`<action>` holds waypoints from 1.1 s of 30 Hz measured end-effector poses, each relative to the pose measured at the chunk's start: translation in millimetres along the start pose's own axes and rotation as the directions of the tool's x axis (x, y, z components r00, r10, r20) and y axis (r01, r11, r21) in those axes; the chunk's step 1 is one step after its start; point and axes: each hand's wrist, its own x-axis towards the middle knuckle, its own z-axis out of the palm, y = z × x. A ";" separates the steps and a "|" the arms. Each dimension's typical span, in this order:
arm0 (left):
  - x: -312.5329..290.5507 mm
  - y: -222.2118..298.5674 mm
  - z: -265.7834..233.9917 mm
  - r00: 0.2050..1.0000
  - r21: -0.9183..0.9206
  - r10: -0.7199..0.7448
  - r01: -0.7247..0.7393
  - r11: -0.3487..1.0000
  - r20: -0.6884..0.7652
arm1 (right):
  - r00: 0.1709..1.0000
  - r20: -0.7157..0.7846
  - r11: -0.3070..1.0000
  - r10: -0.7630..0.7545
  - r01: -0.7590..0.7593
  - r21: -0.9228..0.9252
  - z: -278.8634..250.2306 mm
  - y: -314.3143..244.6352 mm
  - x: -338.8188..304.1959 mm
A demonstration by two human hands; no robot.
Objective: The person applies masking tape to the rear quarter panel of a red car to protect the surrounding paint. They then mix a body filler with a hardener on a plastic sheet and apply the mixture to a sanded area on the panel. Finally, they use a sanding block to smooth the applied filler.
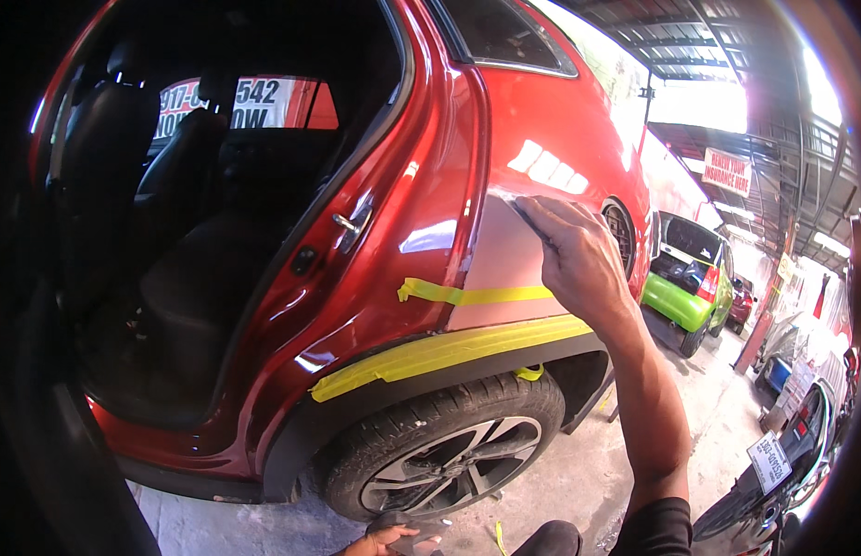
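My right hand [578, 250] is pressed to the rear side panel of a red car [551, 120], fingers together over a dark grey piece of sandpaper [530, 219]. Only the sandpaper's edge shows; the rest lies under the fingers. Around it is a dull pinkish-grey patch [500, 246] in the glossy paint. A strip of yellow masking tape [486, 295] crosses the patch, and wider yellow tape [449, 352] follows the wheel arch. Low at the bottom edge, my left hand [384, 540] is partly cut off, its fingers closed near a flat greyish thing [417, 545] I cannot make out.
Below the arch stands the rear wheel [449, 463], with a tape scrap [501, 537] on the floor nearby. The rear doorway at left is open, showing dark seats [194, 278]. Behind at right are a green car [685, 296] and a motorcycle [773, 473].
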 end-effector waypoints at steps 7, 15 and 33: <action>0.5 3.2 -4.9 1.000 0.009 -0.023 0.023 1.000 -0.014 | 0.999 0.002 0.998 0.035 -0.035 -0.059 12.9 -8.0 -1.5; 8.7 2.0 -13.9 0.999 0.025 -0.040 0.040 0.999 -0.018 | 0.998 0.031 0.997 0.057 -0.055 -0.056 22.0 -33.7 -40.9; 24.3 -14.8 -34.2 0.996 0.075 -0.089 0.090 0.993 -0.019 | 0.998 0.055 0.999 0.038 -0.036 -0.039 21.0 -22.3 -15.5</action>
